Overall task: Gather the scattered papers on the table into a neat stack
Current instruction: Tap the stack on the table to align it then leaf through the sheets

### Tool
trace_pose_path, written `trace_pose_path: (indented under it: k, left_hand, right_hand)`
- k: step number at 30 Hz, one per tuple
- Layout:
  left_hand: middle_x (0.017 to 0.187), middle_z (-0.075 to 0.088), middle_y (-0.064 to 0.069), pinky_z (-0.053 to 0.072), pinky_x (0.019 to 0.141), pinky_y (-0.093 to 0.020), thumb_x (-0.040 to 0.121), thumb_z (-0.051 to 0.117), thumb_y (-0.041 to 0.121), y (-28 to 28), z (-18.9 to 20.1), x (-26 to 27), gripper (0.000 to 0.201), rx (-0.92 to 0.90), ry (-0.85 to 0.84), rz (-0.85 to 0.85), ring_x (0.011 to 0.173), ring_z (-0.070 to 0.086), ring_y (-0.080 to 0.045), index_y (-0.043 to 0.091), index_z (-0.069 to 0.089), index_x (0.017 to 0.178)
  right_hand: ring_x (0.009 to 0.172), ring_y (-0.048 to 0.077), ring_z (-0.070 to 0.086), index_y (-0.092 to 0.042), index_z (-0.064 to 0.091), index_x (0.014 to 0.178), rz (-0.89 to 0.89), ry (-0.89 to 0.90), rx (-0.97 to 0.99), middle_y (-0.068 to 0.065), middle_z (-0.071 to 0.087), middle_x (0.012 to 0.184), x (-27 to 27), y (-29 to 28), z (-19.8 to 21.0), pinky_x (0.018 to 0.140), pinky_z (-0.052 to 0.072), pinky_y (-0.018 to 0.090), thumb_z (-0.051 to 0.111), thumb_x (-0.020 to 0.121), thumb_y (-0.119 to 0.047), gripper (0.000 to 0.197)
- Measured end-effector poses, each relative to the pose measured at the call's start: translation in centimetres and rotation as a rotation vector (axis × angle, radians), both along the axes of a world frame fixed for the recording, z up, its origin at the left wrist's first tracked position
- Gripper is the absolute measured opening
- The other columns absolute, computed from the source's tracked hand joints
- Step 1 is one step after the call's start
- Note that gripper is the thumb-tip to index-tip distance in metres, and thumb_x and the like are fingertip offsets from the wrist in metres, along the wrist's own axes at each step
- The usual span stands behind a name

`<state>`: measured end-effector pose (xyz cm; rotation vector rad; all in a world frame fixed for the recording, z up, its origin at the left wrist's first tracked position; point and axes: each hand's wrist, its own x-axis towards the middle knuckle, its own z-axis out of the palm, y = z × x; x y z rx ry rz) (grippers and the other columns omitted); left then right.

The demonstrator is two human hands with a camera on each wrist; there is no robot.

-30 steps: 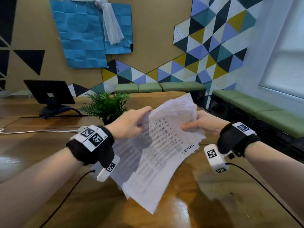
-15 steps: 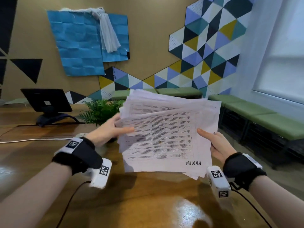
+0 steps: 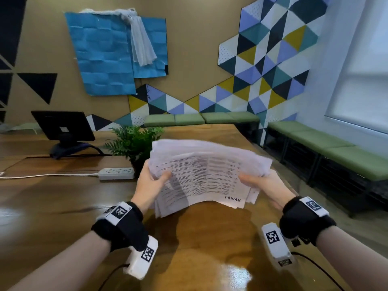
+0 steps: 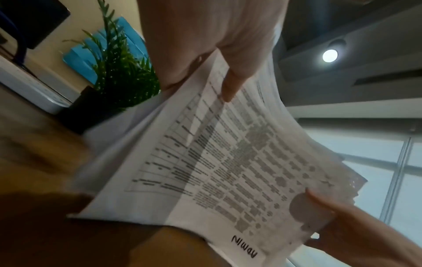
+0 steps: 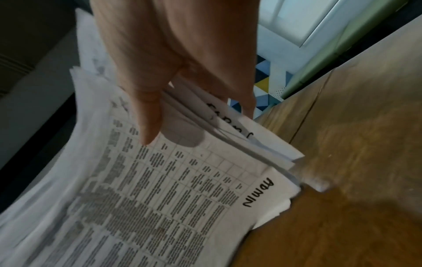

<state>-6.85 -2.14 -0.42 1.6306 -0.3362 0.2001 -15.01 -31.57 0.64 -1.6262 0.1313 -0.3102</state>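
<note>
A bundle of printed white papers (image 3: 205, 175) hangs between both hands above the wooden table (image 3: 63, 202); its top sheet carries a table of text and the handwritten word ADMIN. My left hand (image 3: 153, 181) grips the bundle's left edge, thumb on top. My right hand (image 3: 258, 183) grips the right edge the same way. The sheets sit unevenly, with edges fanned out at the right and bottom. In the left wrist view my left thumb presses the papers (image 4: 228, 162). In the right wrist view my right thumb lies on the papers (image 5: 171, 180), whose sheet edges are staggered.
A small potted fern (image 3: 134, 143) stands just behind the papers. A white power strip (image 3: 116, 173) with its cable lies left of it, and a dark tablet on a stand (image 3: 63, 127) sits further back left. Green benches (image 3: 327, 148) line the walls beyond the table's right edge.
The bundle has come down from an upright, raised position toward the table and tilted flatter. Both hands now grip its side edges with thumbs on top.
</note>
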Motion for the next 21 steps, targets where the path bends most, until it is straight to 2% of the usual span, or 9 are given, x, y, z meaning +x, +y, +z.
trace_pose_path:
  k: [2, 4, 7, 9, 11, 13, 16, 18, 21]
  left_hand:
    - [0.104, 0.062, 0.006, 0.053, 0.077, -0.017, 0.085, 0.068, 0.01, 0.0, -0.1, 0.0, 0.038, -0.037, 0.029, -0.007, 0.094, 0.061, -0.005, 0.025, 0.044, 0.11]
    - [0.098, 0.057, 0.01, 0.049, 0.063, -0.009, 0.085, 0.067, 0.005, -0.3, 0.4, 0.0, 0.04, -0.072, 0.027, 0.006, 0.087, 0.057, 0.002, 0.02, 0.04, 0.11]
    - [0.099, 0.06, 0.01, 0.049, 0.072, -0.014, 0.087, 0.063, 0.004, -0.5, 1.1, -0.1, 0.034, -0.119, -0.023, 0.027, 0.091, 0.06, -0.006, 0.027, 0.045, 0.105]
    - [0.104, 0.061, 0.007, 0.05, 0.088, -0.029, 0.089, 0.061, 0.006, -0.4, 1.2, -0.1, 0.034, -0.108, -0.042, 0.041, 0.102, 0.06, -0.016, 0.031, 0.046, 0.106]
    - [0.105, 0.059, 0.007, 0.049, 0.096, -0.04, 0.087, 0.063, 0.008, 0.0, 1.0, -0.1, 0.037, -0.064, -0.039, 0.054, 0.11, 0.059, -0.022, 0.031, 0.043, 0.109]
    - [0.111, 0.055, 0.006, 0.05, 0.097, -0.044, 0.083, 0.069, 0.009, 0.4, 1.3, 0.0, 0.055, -0.047, -0.079, 0.049, 0.115, 0.058, -0.025, 0.028, 0.038, 0.123]
    - [0.126, 0.038, 0.005, 0.038, 0.097, -0.014, 0.078, 0.073, 0.011, 0.4, 2.6, 0.2, 0.088, 0.11, -0.327, 0.158, 0.118, 0.043, -0.008, 0.025, 0.021, 0.147]
    - [0.13, 0.032, -0.001, 0.037, 0.087, -0.003, 0.079, 0.072, 0.014, 0.3, 3.7, 0.4, 0.089, 0.328, -0.557, 0.2, 0.103, 0.04, -0.002, 0.025, 0.02, 0.15]
    - [0.141, 0.034, -0.011, 0.055, 0.064, -0.022, 0.084, 0.066, 0.026, 0.4, 4.5, 0.8, 0.075, 0.735, -0.818, 0.228, 0.076, 0.053, -0.012, 0.031, 0.028, 0.148]
  right_hand:
    - [0.106, 0.024, 0.069, -0.005, 0.064, 0.119, -0.03, -0.011, 0.041, 0.011, 0.072, 0.114, 0.3, 0.2, -0.1, 0.091, 0.054, 0.035, 0.071, 0.08, -0.006, 0.04]
    - [0.105, 0.027, 0.069, -0.002, 0.063, 0.12, -0.041, -0.036, 0.117, 0.014, 0.071, 0.115, 0.8, 0.6, 0.0, 0.092, 0.054, 0.041, 0.068, 0.083, -0.007, 0.037]
    - [0.104, 0.026, 0.07, -0.005, 0.063, 0.12, -0.011, -0.052, 0.139, 0.013, 0.071, 0.116, 1.0, 1.5, 0.5, 0.09, 0.055, 0.041, 0.062, 0.089, -0.012, 0.032]
    - [0.097, 0.017, 0.072, -0.009, 0.064, 0.118, -0.005, -0.061, 0.059, 0.01, 0.071, 0.116, 1.0, 1.6, 0.7, 0.083, 0.058, 0.033, 0.061, 0.09, -0.013, 0.028]
    - [0.089, 0.011, 0.073, -0.014, 0.062, 0.112, -0.056, -0.067, -0.102, 0.008, 0.071, 0.113, 0.8, 1.3, 0.8, 0.075, 0.059, 0.026, 0.065, 0.087, -0.012, 0.026]
    - [0.097, 0.018, 0.07, -0.021, 0.052, 0.112, -0.175, -0.111, -0.256, 0.005, 0.069, 0.11, 0.8, 0.8, 1.1, 0.082, 0.056, 0.035, 0.07, 0.082, -0.013, 0.036]
    - [0.114, 0.016, 0.055, -0.03, 0.031, 0.142, -0.281, -0.301, -0.527, 0.0, 0.054, 0.125, 0.7, 0.8, 2.7, 0.098, 0.043, 0.034, 0.07, 0.08, -0.012, 0.075]
    - [0.122, 0.015, 0.048, -0.027, 0.024, 0.15, -0.275, -0.378, -0.847, 0.001, 0.042, 0.14, 0.8, 1.3, 3.6, 0.097, 0.041, 0.03, 0.066, 0.083, -0.013, 0.08]
    - [0.118, 0.019, 0.057, -0.027, 0.028, 0.15, -0.24, -0.39, -1.282, -0.003, 0.034, 0.153, 1.1, 1.7, 3.9, 0.083, 0.051, 0.033, 0.056, 0.091, -0.027, 0.065]
